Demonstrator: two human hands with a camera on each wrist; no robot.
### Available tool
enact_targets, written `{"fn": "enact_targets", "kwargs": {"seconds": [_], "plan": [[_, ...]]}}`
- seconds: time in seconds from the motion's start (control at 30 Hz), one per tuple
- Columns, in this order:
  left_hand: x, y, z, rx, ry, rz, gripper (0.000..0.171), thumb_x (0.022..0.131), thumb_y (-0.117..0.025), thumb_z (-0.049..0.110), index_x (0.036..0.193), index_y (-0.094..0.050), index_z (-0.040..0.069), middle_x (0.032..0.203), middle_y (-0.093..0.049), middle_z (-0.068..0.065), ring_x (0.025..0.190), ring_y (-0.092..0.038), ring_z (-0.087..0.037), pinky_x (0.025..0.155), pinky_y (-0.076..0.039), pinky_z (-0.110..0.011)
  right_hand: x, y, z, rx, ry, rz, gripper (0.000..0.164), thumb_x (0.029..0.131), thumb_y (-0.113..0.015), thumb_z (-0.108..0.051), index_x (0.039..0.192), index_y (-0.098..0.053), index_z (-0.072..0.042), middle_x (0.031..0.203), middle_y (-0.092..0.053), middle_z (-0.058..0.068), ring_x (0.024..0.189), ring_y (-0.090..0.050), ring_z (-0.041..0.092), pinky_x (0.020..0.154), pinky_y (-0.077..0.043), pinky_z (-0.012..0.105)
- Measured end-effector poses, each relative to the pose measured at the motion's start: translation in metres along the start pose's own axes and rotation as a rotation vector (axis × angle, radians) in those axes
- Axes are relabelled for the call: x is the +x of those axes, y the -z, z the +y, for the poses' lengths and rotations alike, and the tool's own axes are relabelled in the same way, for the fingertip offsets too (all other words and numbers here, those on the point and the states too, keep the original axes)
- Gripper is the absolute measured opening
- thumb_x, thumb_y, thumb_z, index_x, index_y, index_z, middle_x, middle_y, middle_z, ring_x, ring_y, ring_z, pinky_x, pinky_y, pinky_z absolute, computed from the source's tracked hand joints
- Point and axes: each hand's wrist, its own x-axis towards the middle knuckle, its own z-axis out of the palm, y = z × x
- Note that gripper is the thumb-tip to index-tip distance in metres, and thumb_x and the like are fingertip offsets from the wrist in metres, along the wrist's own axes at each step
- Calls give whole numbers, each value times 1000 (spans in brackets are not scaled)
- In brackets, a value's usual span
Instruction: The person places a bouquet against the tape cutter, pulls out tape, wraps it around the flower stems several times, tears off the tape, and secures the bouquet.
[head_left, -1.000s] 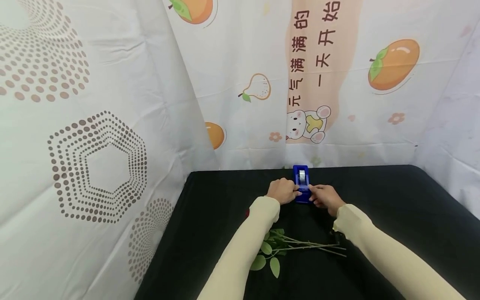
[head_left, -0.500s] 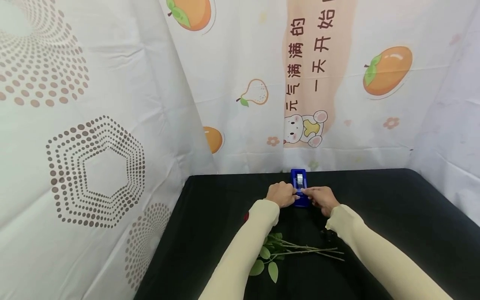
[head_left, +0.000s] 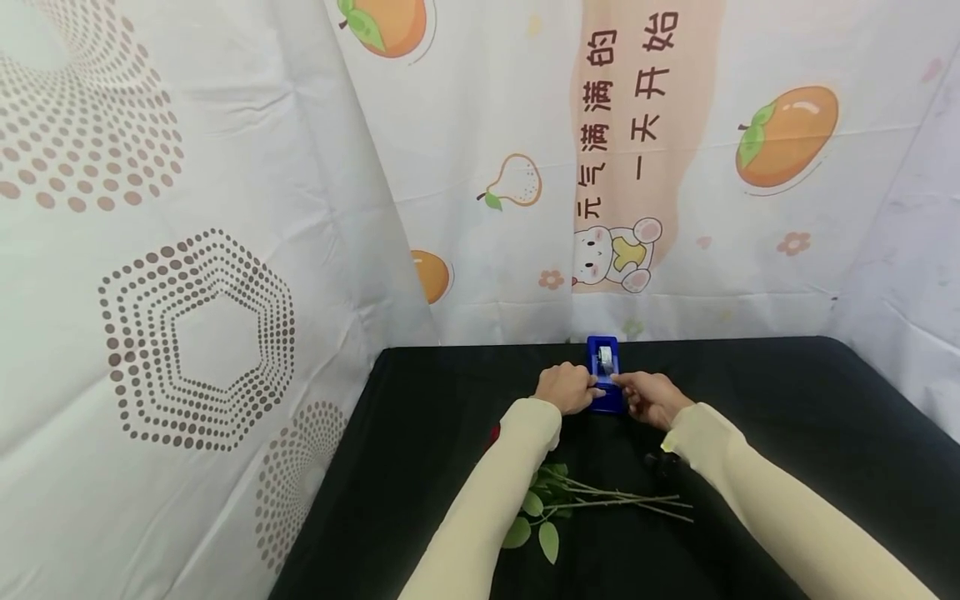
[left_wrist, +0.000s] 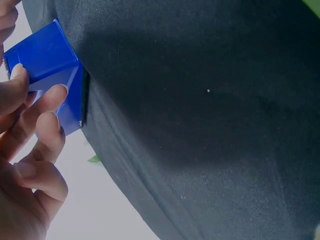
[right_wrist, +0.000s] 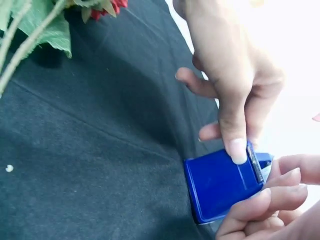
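Observation:
A blue tape dispenser point(head_left: 606, 400) with a pale roll of tape point(head_left: 604, 358) stands at the table's far edge. My left hand point(head_left: 564, 387) grips its left side. In the right wrist view, the left thumb point(right_wrist: 239, 151) presses the dispenser's top just behind the serrated cutter point(right_wrist: 255, 162). My right hand point(head_left: 651, 397) is on the other side, its thumb and forefinger pinching the tape end point(right_wrist: 266, 171) at the cutter. Other right fingers point(right_wrist: 255, 207) curl beside the dispenser body point(right_wrist: 220, 185).
Leafy green stems point(head_left: 600, 500) lie across the black tablecloth point(head_left: 450, 383), nearer than the dispenser. A red flower point(head_left: 493, 433) shows partly behind the left sleeve. By the right cuff lies a small dark object point(head_left: 660, 462). A printed curtain point(head_left: 487, 250) hangs right behind the table.
My right fingers have shifted from the dispenser's right side in toward its cutter, then slightly back to the right. The left hand keeps its hold; the head view shifts a little.

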Motion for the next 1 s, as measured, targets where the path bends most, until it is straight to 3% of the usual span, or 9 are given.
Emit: {"fn": "enact_targets", "kwargs": {"seconds": [0.17,0.3,0.47,0.67,1.0], "plan": [[-3,0,-2,17,6,11,32,91,-54,54,116,-67,40,105,-68,13,74,-62,-7,60,-51,-29,-13,-5,5,-38,7,-35,15,95,-58,-21,92,-52,-8,63,-45,-5,51,-39,4,52,-37,23],[-3,1,0,28,-5,8,29,91,-54,54,109,-70,38,100,-69,14,73,-62,-6,60,-50,-29,-26,-4,11,-88,18,-47,19,96,-57,-23,82,-52,-10,63,-43,-6,51,-37,5,51,-35,24],[0,1,2,-11,6,10,26,91,-55,53,106,-71,39,97,-68,15,67,-59,-4,58,-49,-28,-44,-4,17,-125,17,-53,19,96,-58,-25,86,-53,-10,63,-41,-7,51,-36,5,51,-34,23],[1,0,2,-26,42,-26,25,89,-56,55,88,-70,34,82,-65,12,61,-56,-6,55,-47,-29,-64,-9,27,-132,15,-70,19,95,-58,-26,89,-54,-8,64,-41,-6,53,-37,6,52,-35,24],[3,2,1,-35,42,-45,23,89,-55,56,95,-69,39,90,-66,15,65,-58,-6,57,-48,-29,-85,-4,31,-142,26,-71,19,94,-60,-27,93,-56,-9,64,-37,-6,56,-35,9,54,-34,27]]}}
